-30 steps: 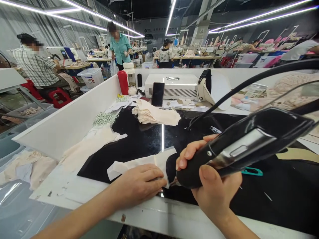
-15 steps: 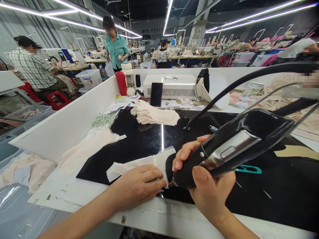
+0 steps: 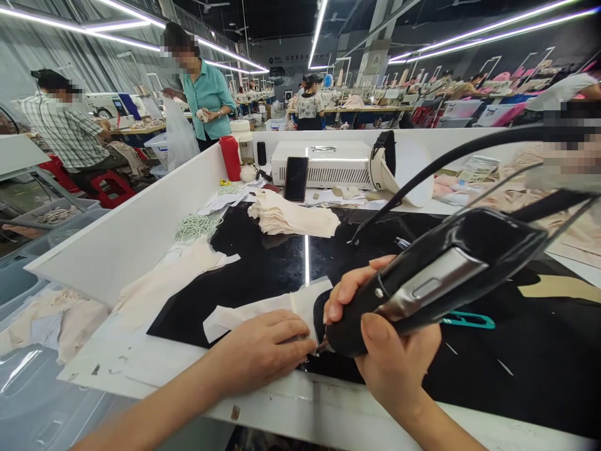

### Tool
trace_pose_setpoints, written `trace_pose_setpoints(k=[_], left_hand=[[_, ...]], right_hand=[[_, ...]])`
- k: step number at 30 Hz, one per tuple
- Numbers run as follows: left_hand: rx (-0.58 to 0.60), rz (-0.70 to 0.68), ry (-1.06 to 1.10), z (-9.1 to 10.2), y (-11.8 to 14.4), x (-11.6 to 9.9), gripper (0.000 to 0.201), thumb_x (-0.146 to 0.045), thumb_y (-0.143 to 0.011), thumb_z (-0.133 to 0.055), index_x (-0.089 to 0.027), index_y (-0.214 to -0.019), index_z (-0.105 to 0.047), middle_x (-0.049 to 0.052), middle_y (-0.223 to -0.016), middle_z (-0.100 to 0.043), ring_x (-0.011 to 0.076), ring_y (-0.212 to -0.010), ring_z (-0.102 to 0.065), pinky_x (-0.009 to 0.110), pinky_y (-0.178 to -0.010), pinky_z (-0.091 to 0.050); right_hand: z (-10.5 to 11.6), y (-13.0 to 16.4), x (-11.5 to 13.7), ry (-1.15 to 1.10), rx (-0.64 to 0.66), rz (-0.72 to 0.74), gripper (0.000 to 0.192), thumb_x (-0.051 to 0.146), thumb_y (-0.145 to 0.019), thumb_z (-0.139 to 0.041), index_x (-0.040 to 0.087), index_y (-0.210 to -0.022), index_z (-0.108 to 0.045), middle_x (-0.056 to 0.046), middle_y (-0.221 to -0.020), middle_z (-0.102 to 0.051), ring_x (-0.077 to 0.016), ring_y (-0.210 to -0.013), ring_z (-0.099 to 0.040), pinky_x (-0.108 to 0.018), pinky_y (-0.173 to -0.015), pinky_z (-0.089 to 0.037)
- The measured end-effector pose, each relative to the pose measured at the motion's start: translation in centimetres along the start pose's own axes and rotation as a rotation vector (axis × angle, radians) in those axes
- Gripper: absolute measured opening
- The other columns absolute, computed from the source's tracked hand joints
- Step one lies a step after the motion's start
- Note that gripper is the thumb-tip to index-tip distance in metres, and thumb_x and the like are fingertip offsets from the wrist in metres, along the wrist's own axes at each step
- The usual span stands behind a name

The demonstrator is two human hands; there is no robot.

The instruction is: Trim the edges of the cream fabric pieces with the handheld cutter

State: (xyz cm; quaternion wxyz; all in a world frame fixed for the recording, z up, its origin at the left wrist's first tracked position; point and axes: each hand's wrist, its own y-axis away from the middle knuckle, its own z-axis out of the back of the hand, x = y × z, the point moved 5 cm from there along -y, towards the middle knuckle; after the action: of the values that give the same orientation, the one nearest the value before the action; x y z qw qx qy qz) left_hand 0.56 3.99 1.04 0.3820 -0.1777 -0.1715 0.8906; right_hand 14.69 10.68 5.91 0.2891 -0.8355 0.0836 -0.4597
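The tool (image 3: 434, 285) has shifted left over the last second, bringing its tip (image 3: 322, 347) to the right end of the cloth (image 3: 263, 307), by the left fingertips; whether it touches I can't tell. The right hand (image 3: 397, 347) is closed firmly round the tool's grip. The left hand (image 3: 265, 344) lies over the cloth, which hasn't moved on the black mat (image 3: 488, 388); its thumb is hidden, so I can't tell if it pinches anything. The shift seems to put the tool at the working spot, with the cloth steadied.
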Motion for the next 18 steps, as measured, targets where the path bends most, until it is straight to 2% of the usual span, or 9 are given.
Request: trace_pose_setpoints(k=[5, 11, 18], left_hand=[[0.009, -0.004, 0.010, 0.0, 0.2, 0.0, 0.023, -0.018, -0.112, -0.050, -0.014, -0.127, -0.066, 0.013, -0.119, -0.073, 0.0216, -0.118, -0.071, 0.035, -0.111, -0.055], [-0.010, 0.035, 0.007, 0.1, 0.5, 0.4, 0.025, -0.023, -0.112, -0.051, -0.014, -0.132, -0.064, 0.012, -0.126, -0.073, 0.0222, -0.119, -0.070, 0.035, -0.108, -0.057], [0.055, 0.030, 0.085, 1.2, 1.2, -0.7, 0.021, -0.023, -0.112, -0.051, -0.016, -0.126, -0.066, 0.009, -0.111, -0.076, 0.0203, -0.108, -0.072, 0.035, -0.108, -0.057]], right_hand=[[0.0, 0.1, -0.3, 0.051, -0.032, -0.018, 0.025, 0.037, -0.096, -0.077, 0.027, -0.111, -0.060, 0.002, -0.086, -0.066, -0.0135, -0.061, -0.064, -0.027, -0.050, -0.057], [0.0, 0.1, 0.0, 0.006, -0.023, -0.040, 0.032, 0.037, -0.092, -0.083, 0.027, -0.111, -0.059, 0.002, -0.085, -0.067, -0.0134, -0.061, -0.065, -0.028, -0.053, -0.057], [1.4, -1.8, 1.3, 0.034, -0.055, -0.012, 0.039, 0.038, -0.088, -0.086, 0.028, -0.114, -0.059, 0.003, -0.083, -0.069, -0.0148, -0.058, -0.064, -0.029, -0.051, -0.056]])
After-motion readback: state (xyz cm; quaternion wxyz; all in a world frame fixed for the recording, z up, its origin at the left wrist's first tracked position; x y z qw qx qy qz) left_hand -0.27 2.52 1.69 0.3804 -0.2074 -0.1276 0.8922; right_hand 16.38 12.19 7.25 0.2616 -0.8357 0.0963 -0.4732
